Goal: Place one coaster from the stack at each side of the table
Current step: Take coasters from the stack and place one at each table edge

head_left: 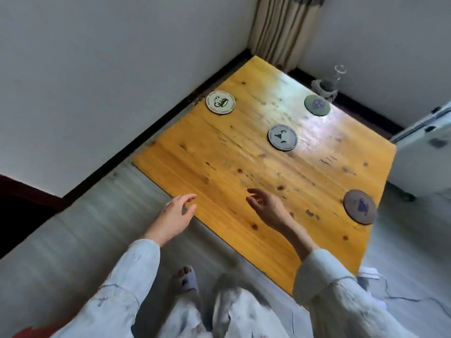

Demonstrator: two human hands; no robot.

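Observation:
A square wooden table (219, 167) carries round coasters. A cream coaster (220, 102) with a dark cup print lies at the left edge. A green coaster (317, 105) lies at the far edge. A grey coaster (282, 137), possibly a small stack, sits near the middle. A brown coaster (359, 206) lies at the right edge, slightly overhanging it. My left hand (177, 214) hovers at the near edge of the table, fingers apart and empty. My right hand (264, 206) hovers over the near part of the tabletop, palm up, fingers spread, holding nothing.
White walls with a dark skirting run close behind the table's left side. A striped curtain (280, 28) hangs at the far corner. A glass vessel (329, 81) stands on the floor behind the table. A white appliance (424, 152) is at the right. Cables (402, 298) lie on the floor.

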